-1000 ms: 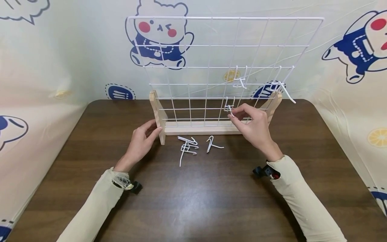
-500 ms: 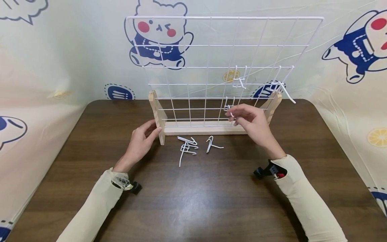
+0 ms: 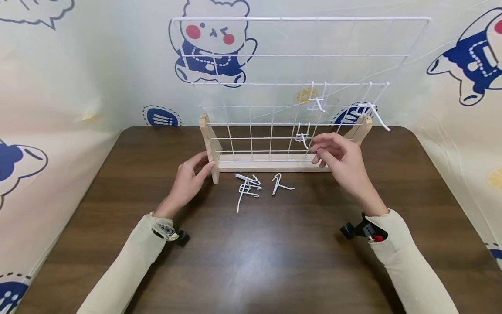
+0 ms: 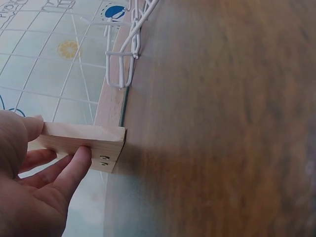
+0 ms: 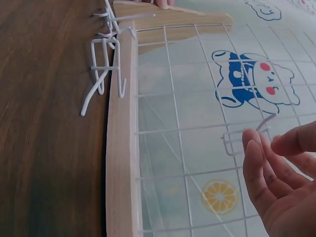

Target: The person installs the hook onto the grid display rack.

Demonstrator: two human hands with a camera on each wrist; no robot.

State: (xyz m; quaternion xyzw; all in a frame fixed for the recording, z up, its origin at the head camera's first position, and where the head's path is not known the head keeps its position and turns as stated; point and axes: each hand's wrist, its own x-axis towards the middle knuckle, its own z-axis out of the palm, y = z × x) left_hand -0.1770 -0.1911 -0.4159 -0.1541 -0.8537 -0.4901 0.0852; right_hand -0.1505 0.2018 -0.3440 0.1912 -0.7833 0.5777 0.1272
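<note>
My left hand (image 3: 191, 178) grips the left wooden end piece (image 3: 209, 146) of a white wire grid rack (image 3: 270, 124). In the left wrist view the thumb lies on one face of that wood and the fingers on the other. On the lower right of the grid hangs a white wire hook (image 3: 301, 138), its prong pointing forward. Just right of it my right hand (image 3: 341, 162) holds nothing, its fingers loosely bent and apart from the thumb. In the right wrist view the fingertips partly cover this hook.
Two more white hooks, an upper one (image 3: 317, 103) and one at the right edge (image 3: 372, 111), hang on the grid. Loose hooks (image 3: 247, 187) lie tangled before the wooden base, beside a single hook (image 3: 279, 184). A patterned cloth backs the brown table (image 3: 251, 261).
My right hand has let go of the lower hook and drawn back to the right; the hook stays on the grid. The left hand keeps its grip while the head view shifts slightly.
</note>
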